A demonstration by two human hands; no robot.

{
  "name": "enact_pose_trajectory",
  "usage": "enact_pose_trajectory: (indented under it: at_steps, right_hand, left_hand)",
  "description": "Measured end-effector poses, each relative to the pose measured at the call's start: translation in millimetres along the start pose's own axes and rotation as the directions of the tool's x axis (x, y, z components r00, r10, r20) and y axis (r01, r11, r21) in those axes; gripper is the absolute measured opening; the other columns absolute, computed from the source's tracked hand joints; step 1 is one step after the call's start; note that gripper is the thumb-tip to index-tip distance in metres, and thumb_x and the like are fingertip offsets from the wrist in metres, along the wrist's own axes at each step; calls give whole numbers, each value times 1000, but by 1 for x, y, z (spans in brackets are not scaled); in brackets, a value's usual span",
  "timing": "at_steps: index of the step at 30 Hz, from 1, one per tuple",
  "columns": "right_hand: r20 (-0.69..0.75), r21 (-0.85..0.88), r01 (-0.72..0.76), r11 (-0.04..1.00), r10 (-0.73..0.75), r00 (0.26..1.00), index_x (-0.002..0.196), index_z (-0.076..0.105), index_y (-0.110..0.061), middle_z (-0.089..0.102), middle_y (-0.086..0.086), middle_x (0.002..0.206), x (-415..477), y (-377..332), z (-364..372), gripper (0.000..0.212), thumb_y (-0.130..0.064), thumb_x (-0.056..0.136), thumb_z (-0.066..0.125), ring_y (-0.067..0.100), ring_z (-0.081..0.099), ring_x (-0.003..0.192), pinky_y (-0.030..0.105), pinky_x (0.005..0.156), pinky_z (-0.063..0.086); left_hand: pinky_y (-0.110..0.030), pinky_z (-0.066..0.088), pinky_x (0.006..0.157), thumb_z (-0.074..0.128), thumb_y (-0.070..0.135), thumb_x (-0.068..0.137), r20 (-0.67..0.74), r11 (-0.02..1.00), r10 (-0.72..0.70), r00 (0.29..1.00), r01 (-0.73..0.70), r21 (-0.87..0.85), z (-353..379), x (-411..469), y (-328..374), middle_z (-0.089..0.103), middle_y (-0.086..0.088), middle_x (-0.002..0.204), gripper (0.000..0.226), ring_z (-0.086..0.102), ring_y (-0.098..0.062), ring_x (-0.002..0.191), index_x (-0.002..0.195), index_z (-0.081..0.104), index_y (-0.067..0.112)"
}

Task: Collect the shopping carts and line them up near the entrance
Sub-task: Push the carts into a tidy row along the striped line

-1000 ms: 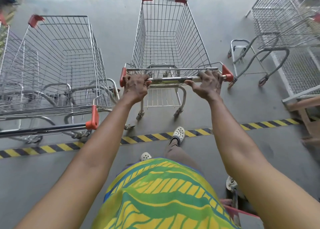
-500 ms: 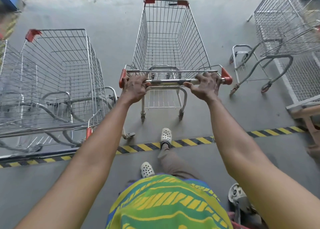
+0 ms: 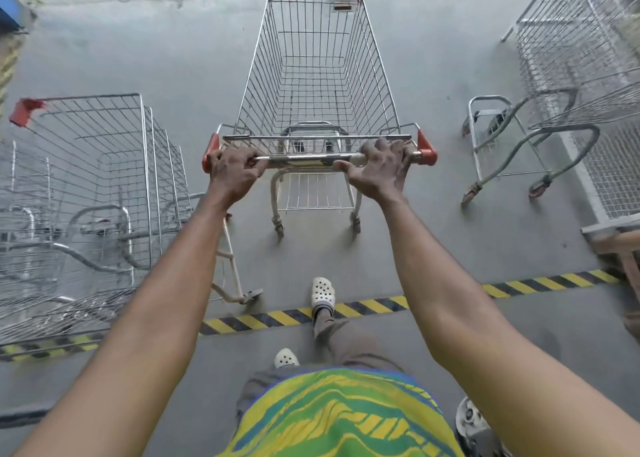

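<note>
An empty wire shopping cart with red corner caps stands straight ahead of me on the concrete floor. My left hand grips the left end of its metal handle bar. My right hand holds the right end, fingers curled over the bar and thumb under it. A nested row of carts stands at the left, beside my left arm. More carts are at the right, their curved frames and wheels facing the middle.
A yellow-and-black hazard stripe crosses the floor under my feet. A wooden frame juts in at the right edge. A wheel shows at the lower right. Grass and a kerb lie beyond the cart's front.
The cart and I have rolled forward over the hazard stripe. The left row of carts has slid back and lower in view. Both hands kept their hold on the handle.
</note>
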State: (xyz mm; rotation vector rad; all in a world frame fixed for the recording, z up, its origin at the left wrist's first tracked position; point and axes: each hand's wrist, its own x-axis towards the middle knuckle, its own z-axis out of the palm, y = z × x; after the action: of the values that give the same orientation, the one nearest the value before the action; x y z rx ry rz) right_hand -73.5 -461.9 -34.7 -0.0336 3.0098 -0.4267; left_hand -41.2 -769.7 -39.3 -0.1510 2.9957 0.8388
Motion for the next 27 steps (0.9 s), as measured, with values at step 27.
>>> enact_pose_trajectory:
  at_steps: [27]
  right_hand:
    - [-146, 80, 134, 988, -121, 982, 99, 64, -31, 60, -8, 114, -199, 17, 29, 48, -76, 81, 62, 22, 46, 119, 43, 109, 19]
  left_hand:
    - [-50, 11, 118, 42, 48, 95, -91, 995, 14, 996, -5, 99, 4, -234, -5, 59, 6, 80, 36, 55, -22, 88, 82, 64, 22]
